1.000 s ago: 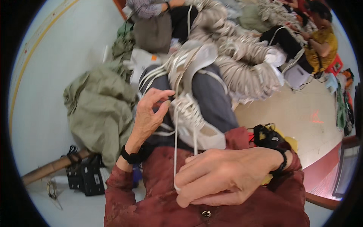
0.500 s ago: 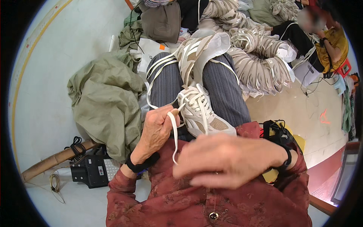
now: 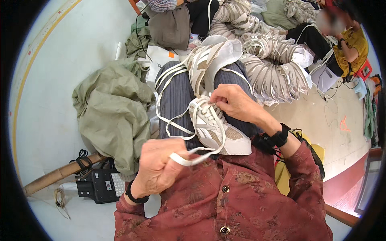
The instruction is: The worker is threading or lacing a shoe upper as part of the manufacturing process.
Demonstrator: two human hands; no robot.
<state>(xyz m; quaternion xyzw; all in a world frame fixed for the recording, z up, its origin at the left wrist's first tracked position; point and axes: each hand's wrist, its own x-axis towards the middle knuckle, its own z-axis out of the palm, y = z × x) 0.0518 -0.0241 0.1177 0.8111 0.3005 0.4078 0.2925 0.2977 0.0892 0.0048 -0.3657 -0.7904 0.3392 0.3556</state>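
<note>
Sneaker (image 3: 219, 130) on the lap, being laced.

White and beige, it rests on the striped trouser legs, toe toward the person. Right hand (image 3: 235, 102) pinches the laces at the tongue; left hand (image 3: 159, 170), fisted, grips the flat white lace (image 3: 189, 158) pulled taut. Second sneaker (image 3: 211, 60) lies beyond the knees, an olive cloth (image 3: 110, 116) beside.

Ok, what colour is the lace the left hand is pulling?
White lace, pinched in the left hand; head view.

Shoe workshop floor: heaps of bundled shoe uppers (image 3: 273, 68), loose white laces (image 3: 173, 92), workers sitting on bare concrete floor (image 3: 68, 60).
</note>
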